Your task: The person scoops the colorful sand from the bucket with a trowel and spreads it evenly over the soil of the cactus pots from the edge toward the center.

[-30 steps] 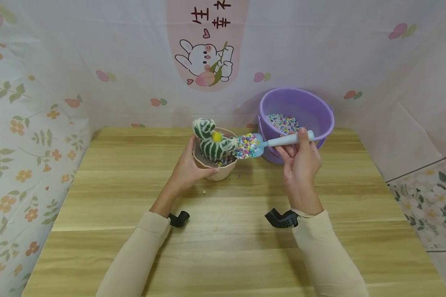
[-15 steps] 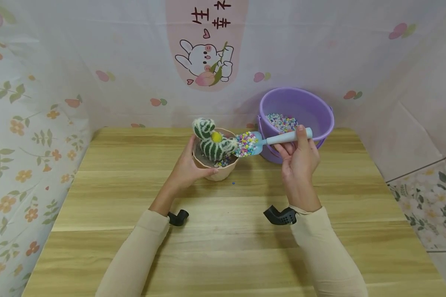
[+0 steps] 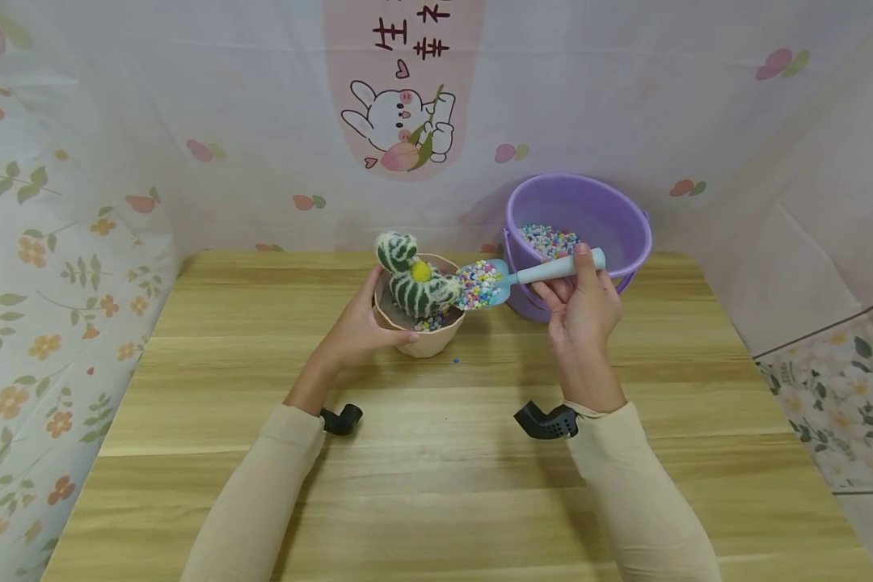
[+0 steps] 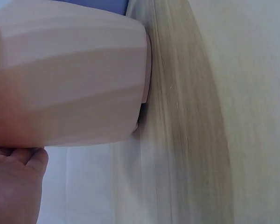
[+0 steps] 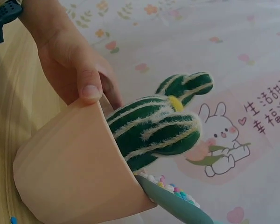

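A cream flower pot (image 3: 428, 344) stands on the table, holding a fuzzy green striped cactus (image 3: 411, 294) with a yellow ball on it. My left hand (image 3: 355, 330) grips the pot from the left, thumb on the near rim. Colourful pebbles lie inside by the cactus's base. My right hand (image 3: 585, 319) holds a light blue hand shovel (image 3: 546, 271) by its handle, thumb on top. Its blade carries a heap of coloured pebbles (image 3: 478, 283). In the right wrist view, the tip of the shovel (image 5: 170, 203) meets the rim of the pot (image 5: 79, 163).
Behind my right hand stands a purple bucket (image 3: 578, 190) with more pebbles (image 3: 548, 240) inside. A blue pebble (image 3: 456, 360) lies on the wooden table (image 3: 422, 485) near the pot. Patterned cloth (image 3: 262, 121) hangs behind the table.
The shovel has slid slightly left, towards the pot. A blue pebble has landed on the table in front of the pot. My left hand keeps its hold on the pot.
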